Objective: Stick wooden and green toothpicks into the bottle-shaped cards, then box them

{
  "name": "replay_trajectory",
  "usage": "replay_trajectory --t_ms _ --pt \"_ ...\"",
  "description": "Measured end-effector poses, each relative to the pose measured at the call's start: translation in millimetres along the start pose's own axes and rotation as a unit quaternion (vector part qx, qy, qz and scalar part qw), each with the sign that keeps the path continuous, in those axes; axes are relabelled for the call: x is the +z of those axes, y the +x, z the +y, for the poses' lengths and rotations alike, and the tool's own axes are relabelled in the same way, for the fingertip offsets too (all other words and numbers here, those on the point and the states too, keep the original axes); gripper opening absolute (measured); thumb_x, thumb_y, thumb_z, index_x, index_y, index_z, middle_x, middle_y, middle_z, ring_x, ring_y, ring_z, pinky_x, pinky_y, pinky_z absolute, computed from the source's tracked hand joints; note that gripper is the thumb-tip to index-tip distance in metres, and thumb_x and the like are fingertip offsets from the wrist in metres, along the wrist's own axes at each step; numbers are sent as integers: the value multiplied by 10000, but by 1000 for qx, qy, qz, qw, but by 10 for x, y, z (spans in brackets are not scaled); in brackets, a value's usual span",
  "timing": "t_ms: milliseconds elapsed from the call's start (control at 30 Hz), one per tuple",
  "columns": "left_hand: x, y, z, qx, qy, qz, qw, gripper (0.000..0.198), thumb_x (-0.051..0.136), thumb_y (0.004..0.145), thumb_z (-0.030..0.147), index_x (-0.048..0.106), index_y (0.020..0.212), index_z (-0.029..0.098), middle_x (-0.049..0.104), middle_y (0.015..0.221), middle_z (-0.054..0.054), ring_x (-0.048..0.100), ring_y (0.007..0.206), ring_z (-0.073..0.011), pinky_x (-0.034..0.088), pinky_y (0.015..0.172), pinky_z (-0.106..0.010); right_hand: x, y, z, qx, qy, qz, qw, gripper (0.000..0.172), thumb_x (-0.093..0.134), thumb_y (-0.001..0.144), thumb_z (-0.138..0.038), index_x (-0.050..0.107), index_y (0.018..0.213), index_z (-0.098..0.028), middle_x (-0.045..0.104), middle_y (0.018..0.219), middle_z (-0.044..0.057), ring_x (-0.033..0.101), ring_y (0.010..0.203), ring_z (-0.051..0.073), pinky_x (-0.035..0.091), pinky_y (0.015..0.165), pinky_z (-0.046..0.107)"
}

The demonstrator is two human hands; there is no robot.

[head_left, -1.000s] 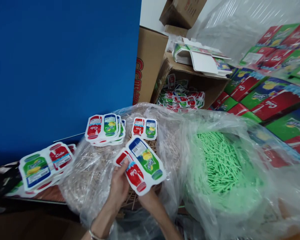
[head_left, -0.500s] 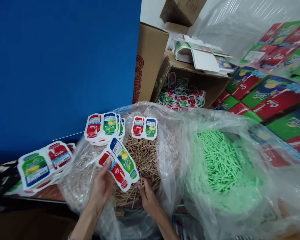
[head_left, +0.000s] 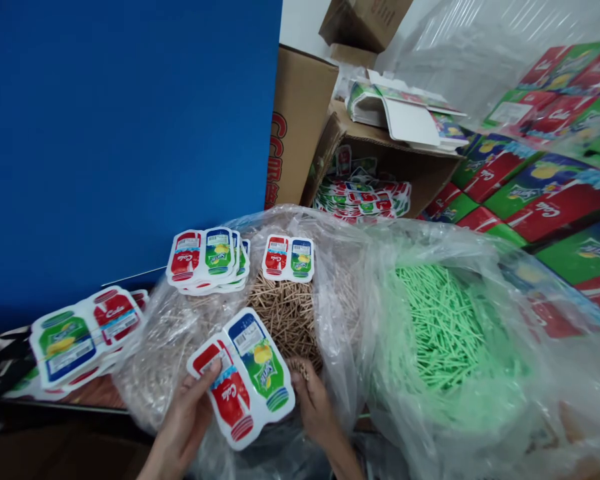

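My left hand (head_left: 193, 407) grips a printed card (head_left: 245, 380) by its left edge, thumb on top; the card shows a red Cola jar and a green Sprite jar. Just right of the card, my right hand (head_left: 313, 400) has its fingers closed round a few brown sticks (head_left: 300, 367). Beyond both hands lies a heap of brown sticks (head_left: 283, 310) in a clear plastic bag (head_left: 337, 333). One small card (head_left: 288, 259) rests on the heap's far side. A stack of similar cards (head_left: 200, 257) sits on the bag to its left.
More cards (head_left: 87, 337) lie at the far left beside a blue panel (head_left: 125, 133). Green sticks (head_left: 445, 327) fill another bag at the right. Behind stand an open carton (head_left: 430, 173) holding cards and several printed boxes (head_left: 545, 193).
The held card has moved down and nearer, and shows more squarely to the camera. My right hand has shifted slightly right with the sticks.
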State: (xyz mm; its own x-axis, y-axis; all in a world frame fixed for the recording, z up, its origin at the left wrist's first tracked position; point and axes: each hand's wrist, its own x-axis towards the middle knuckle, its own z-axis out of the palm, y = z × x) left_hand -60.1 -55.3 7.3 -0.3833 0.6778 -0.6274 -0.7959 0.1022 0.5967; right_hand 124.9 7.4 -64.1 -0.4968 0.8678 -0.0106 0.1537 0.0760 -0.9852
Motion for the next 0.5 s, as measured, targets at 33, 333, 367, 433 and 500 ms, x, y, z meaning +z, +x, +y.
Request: replay_trajectory --t_ms 33,333,367,433,500 --pt "-25 -14 -10 -10 6 5 1000 316 855 521 158 735 811 129 781 763 -69 717 799 -337 616 702 -382 -18 7 -10 0 -1 0 1000 307 329 943 -410 540 1049 -214 604 849 30 587 801 167 481 768 294" --pt "-82 -49 197 3 9 74 997 367 809 560 86 721 912 142 781 807 -67 701 855 -349 614 719 -395 -47 170 -72 27 -19 -4 999 356 323 940 -456 574 899 -207 637 742 33 599 634 162 496 619 262" --pt "-73 -50 240 5 14 83 996 393 797 563 64 716 939 146 781 812 -63 701 858 -346 614 720 -393 -41 183 -50 26 -37 -6 999 365 306 943 -456 566 893 -204 648 733 41 606 613 164 498 601 262" --pt "-40 -55 306 11 26 97 995 433 777 562 30 704 974 144 781 827 -61 698 870 -345 612 729 -395 -31 199 10 13 -85 -12 996 371 274 948 -437 553 922 -194 678 724 64 636 601 180 506 584 267" --pt "2 -61 335 11 38 103 994 424 785 538 26 708 941 130 781 827 -69 693 881 -356 609 735 -406 -32 208 70 -1 -140 -19 990 365 259 951 -391 551 983 -175 710 757 102 677 650 208 519 604 280"
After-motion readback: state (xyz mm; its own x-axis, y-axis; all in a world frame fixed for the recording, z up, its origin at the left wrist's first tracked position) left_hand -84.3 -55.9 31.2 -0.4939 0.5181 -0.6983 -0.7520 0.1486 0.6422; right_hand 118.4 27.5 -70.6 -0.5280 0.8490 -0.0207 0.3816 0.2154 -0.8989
